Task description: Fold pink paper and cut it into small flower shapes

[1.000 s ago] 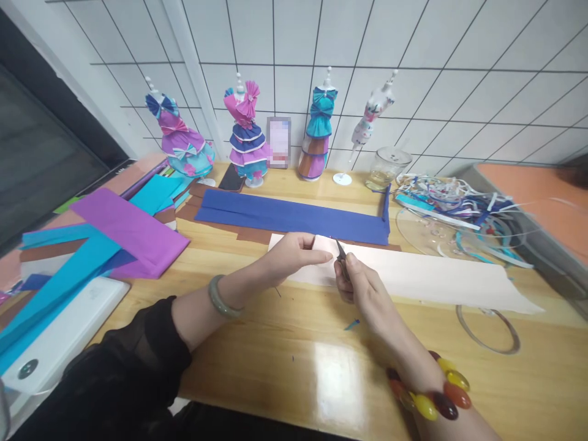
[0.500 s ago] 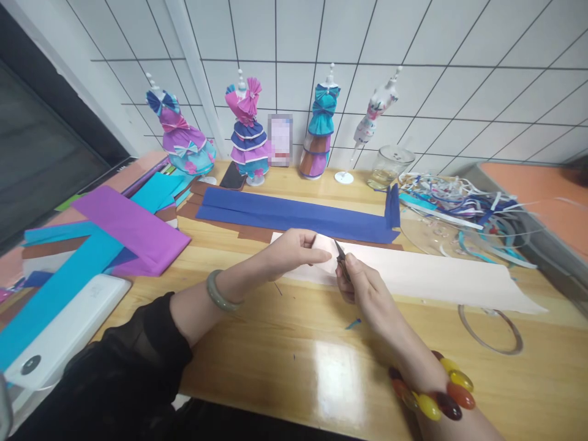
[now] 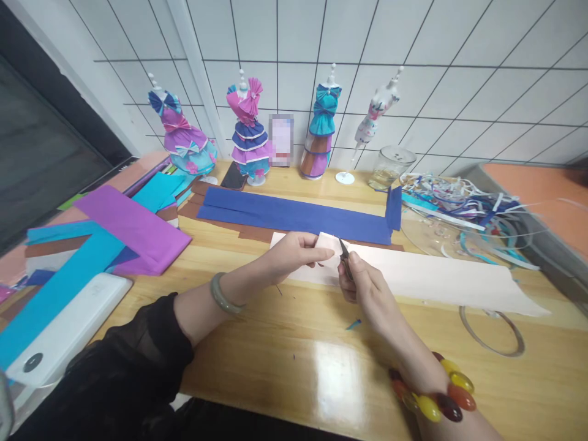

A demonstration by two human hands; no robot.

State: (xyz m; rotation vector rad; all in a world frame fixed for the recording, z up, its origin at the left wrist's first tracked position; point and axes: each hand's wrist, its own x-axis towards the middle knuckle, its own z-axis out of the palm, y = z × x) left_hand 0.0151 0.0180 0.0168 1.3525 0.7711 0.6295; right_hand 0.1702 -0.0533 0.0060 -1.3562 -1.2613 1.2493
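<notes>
A small folded piece of pale pink paper point(image 3: 328, 244) is pinched between the thumb and fingers of my left hand point(image 3: 301, 250). My right hand point(image 3: 365, 277) is closed round a small pair of scissors point(image 3: 344, 251), whose dark blades point up and to the left, beside the right edge of the folded piece. Under both hands lies a long pale pink strip point(image 3: 441, 275), flat on the wooden table point(image 3: 257, 367). Behind it, a long dark blue strip point(image 3: 294, 211) rests over brown paper point(image 3: 252, 234).
Several dress forms, one a teal-topped form point(image 3: 325, 128), stand along the tiled wall. Purple paper point(image 3: 133, 229) and a white device point(image 3: 73, 331) lie left. On the right are a glass jar point(image 3: 390, 168), a pile of ribbon scraps point(image 3: 459, 202) and a ring of tape point(image 3: 491, 331).
The scissors have shifted slightly right, away from the folded pink piece, and more of that piece now shows. My left hand has moved very little and keeps its pinch.
</notes>
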